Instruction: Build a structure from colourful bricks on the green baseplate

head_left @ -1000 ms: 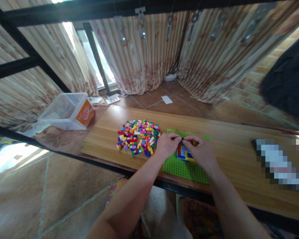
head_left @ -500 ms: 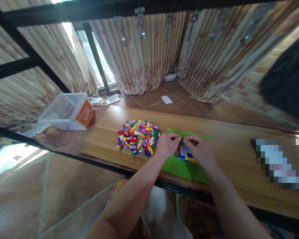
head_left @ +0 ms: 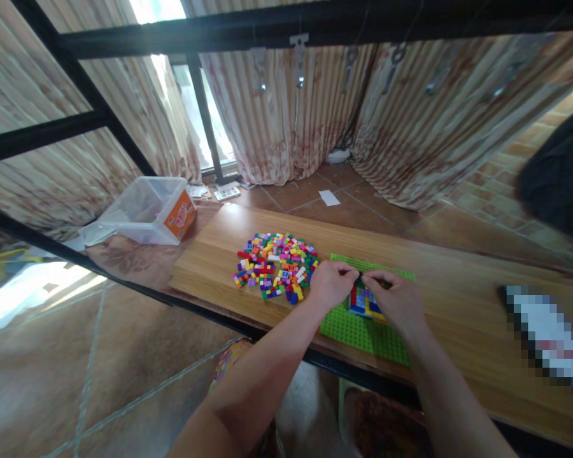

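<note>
My left hand and my right hand meet fingertip to fingertip over a green studded baseplate. Both are closed in a pinch. Between their fingertips is a small dark building brick, mostly covered by the fingers. Just below the fingers, a flat patch of joined bricks in blue, red, yellow and purple sits on the baseplate. My right hand hides part of this patch. Left of my left hand lies a pile of loose, many-coloured bricks.
The wooden table carries the baseplate and the pile. A blurred-out flat object lies at its right end. Beyond the left end stands a clear plastic bin with an orange label. A black metal bar crosses above.
The whole view has shifted, so the table and hands appear slightly farther right and lower. Both hands keep the same pinch over the baseplate, with little visible change.
</note>
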Motion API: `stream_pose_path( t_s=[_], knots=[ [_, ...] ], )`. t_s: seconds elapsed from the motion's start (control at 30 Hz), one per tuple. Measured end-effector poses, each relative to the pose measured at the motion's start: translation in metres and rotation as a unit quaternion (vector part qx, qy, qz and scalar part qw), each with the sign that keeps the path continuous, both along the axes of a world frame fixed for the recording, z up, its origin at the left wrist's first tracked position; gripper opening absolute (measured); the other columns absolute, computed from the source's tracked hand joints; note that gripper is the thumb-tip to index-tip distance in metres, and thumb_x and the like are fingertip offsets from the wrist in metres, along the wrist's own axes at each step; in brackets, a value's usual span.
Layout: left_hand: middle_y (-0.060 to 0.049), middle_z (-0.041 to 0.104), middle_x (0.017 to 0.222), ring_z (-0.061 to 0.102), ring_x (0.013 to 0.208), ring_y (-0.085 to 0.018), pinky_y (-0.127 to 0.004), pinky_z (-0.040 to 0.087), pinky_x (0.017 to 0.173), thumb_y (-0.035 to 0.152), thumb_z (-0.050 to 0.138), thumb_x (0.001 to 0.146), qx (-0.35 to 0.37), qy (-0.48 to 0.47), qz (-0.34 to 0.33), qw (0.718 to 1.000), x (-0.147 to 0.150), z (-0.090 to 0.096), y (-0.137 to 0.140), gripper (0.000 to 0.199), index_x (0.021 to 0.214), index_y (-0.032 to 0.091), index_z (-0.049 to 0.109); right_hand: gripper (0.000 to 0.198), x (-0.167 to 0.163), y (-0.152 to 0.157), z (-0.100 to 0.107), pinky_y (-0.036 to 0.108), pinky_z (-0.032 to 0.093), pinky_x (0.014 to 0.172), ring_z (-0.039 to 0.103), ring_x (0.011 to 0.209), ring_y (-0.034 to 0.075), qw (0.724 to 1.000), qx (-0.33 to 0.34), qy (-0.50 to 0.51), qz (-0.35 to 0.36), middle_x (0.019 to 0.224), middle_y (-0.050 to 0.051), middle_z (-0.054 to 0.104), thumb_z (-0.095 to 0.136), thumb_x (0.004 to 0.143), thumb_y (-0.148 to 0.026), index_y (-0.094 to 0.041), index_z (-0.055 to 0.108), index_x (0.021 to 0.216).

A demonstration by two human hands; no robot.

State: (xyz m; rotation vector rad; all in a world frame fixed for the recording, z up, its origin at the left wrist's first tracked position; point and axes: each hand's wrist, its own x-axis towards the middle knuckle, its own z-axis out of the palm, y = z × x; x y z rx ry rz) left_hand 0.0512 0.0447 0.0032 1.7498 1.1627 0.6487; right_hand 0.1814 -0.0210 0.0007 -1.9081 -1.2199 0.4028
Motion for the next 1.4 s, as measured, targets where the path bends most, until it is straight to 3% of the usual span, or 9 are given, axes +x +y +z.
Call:
stream_pose_path(
  t_s=[0.13, 0.3, 0.47, 0.73, 1.07, 1.4],
  knots=[
    [-0.003, 0.077, 0.085, 0.067, 0.079, -0.016, -0.024, 0.051, 0.074, 0.028, 0.051, 0.09, 0.017, 0.012, -0.012, 1.0, -0.001, -0.003, 0.002, 0.028, 0.084, 0.019, 0.077, 0.031, 0.002, 0.0, -0.001, 0.035, 0.049, 0.072, 0.065, 0.074, 0.022, 1.0, -0.004, -0.007, -0.001, 0.081, 0.006, 0.074, 0.059, 0.074, -0.046, -0.019, 0.075, 0.077],
    [-0.004, 0.074, 0.078, 0.065, 0.071, -0.014, -0.024, 0.05, 0.068, 0.029, 0.042, 0.094, -0.017, -0.01, -0.006, 1.0, -0.003, -0.012, 0.01, 0.036, 0.088, 0.015, 0.075, 0.038, 0.003, 0.0, 0.001, 0.031, 0.047, 0.066, 0.064, 0.069, 0.021, 0.999, -0.014, 0.038, -0.032, 0.077, 0.006, 0.073, 0.054, 0.079, -0.048, -0.017, 0.076, 0.082],
    [-0.005, 0.076, 0.089, 0.068, 0.081, -0.016, -0.026, 0.053, 0.077, 0.022, 0.045, 0.092, -0.018, -0.018, -0.006, 1.0, -0.004, -0.009, 0.007, 0.03, 0.095, 0.016, 0.075, 0.037, 0.003, -0.001, 0.006, 0.03, 0.046, 0.061, 0.063, 0.065, 0.021, 0.996, -0.015, 0.066, -0.063, 0.073, 0.006, 0.073, 0.055, 0.078, -0.047, -0.016, 0.076, 0.08],
    [-0.007, 0.075, 0.108, 0.067, 0.102, -0.019, -0.031, 0.05, 0.096, 0.021, 0.053, 0.09, 0.068, 0.006, -0.032, 0.997, -0.004, 0.005, -0.005, 0.025, 0.103, 0.018, 0.074, 0.04, 0.006, -0.001, -0.002, 0.033, 0.048, 0.069, 0.065, 0.073, 0.023, 0.999, -0.002, 0.023, -0.039, 0.081, 0.008, 0.074, 0.052, 0.082, -0.048, -0.016, 0.076, 0.086],
    [-0.01, 0.072, 0.11, 0.065, 0.103, -0.021, -0.034, 0.05, 0.097, 0.021, 0.056, 0.089, 0.108, 0.057, -0.06, 0.991, -0.004, 0.003, -0.006, 0.026, 0.111, 0.016, 0.069, 0.038, 0.001, 0.0, -0.002, 0.035, 0.048, 0.078, 0.066, 0.085, 0.024, 0.999, 0.001, -0.04, -0.014, 0.092, 0.009, 0.075, 0.047, 0.084, -0.043, -0.017, 0.075, 0.086],
    [-0.007, 0.072, 0.103, 0.064, 0.099, -0.019, -0.033, 0.05, 0.095, 0.018, 0.054, 0.089, 0.124, 0.061, -0.083, 0.987, -0.003, 0.003, -0.002, 0.019, 0.102, 0.017, 0.068, 0.034, -0.002, 0.001, -0.001, 0.035, 0.048, 0.077, 0.065, 0.083, 0.022, 0.999, 0.006, -0.054, -0.007, 0.09, 0.009, 0.074, 0.046, 0.085, -0.039, -0.018, 0.073, 0.084]
  ],
)
